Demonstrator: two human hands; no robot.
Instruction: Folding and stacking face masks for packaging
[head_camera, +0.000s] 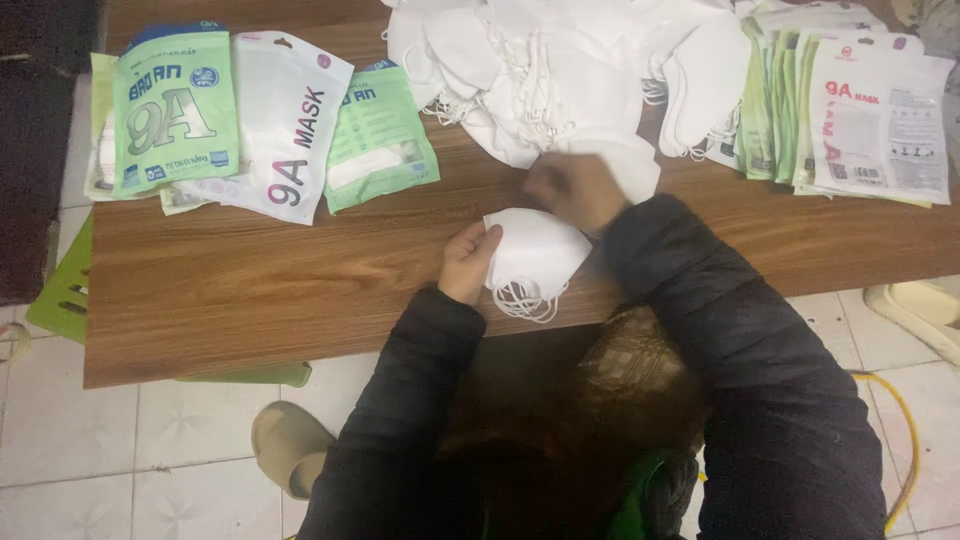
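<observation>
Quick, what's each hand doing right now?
Left hand: holding the folded white mask by its edge.
Right hand: blurred, on the mask pile; grip cannot be told.

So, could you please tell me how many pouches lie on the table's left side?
4 show: a green pouch on top, a white pouch, a second green pouch, and a pale green pouch beneath; more may be hidden.

A small stack of folded white face masks (535, 252) lies flat near the front edge of the wooden table, its thin white ear loops (522, 300) trailing in loose curls toward that edge. The masks look clean and unpackaged, their broad curved side facing right.
</observation>
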